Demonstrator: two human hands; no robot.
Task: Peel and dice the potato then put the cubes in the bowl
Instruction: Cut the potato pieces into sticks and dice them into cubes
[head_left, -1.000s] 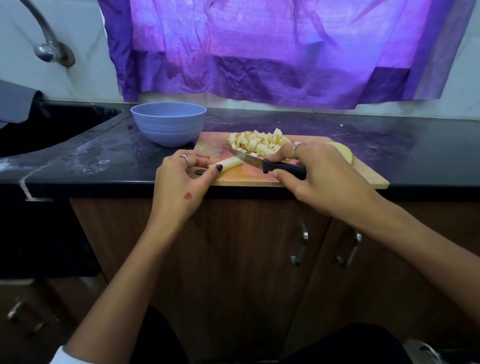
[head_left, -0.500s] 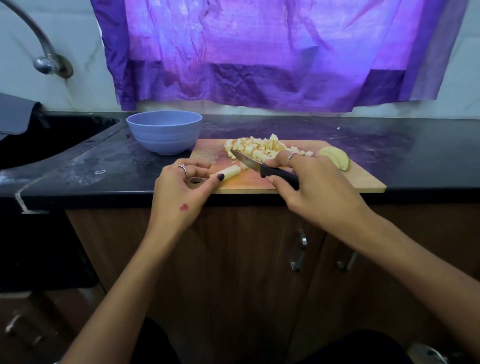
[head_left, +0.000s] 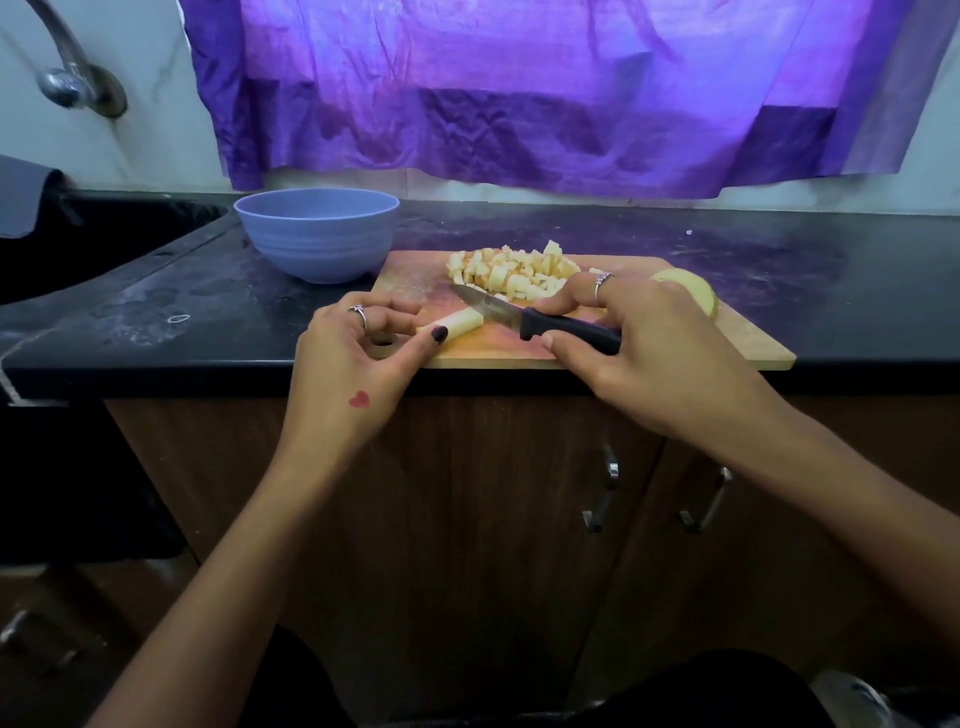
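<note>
A wooden cutting board (head_left: 748, 343) lies at the front edge of the black counter. My left hand (head_left: 348, 358) pinches a pale potato strip (head_left: 460, 321) at the board's near left. My right hand (head_left: 649, 338) grips the black handle of a knife (head_left: 550, 325), whose blade rests at the strip's right end. A heap of potato cubes (head_left: 514, 273) sits at the board's back. A larger potato piece (head_left: 691, 291) lies at the right, partly hidden behind my right hand. The blue bowl (head_left: 317, 234) stands left of the board; its inside is hidden.
A black sink (head_left: 78, 244) with a metal tap (head_left: 67, 78) is at the far left. A purple cloth (head_left: 519, 88) hangs on the wall behind the counter. Wooden cabinet doors with metal handles (head_left: 602, 493) are below the counter edge.
The knife blade has moved left, from the cube heap to the end of the strip. My right hand has shifted off the large potato piece, which now shows more. My left hand still holds the strip.
</note>
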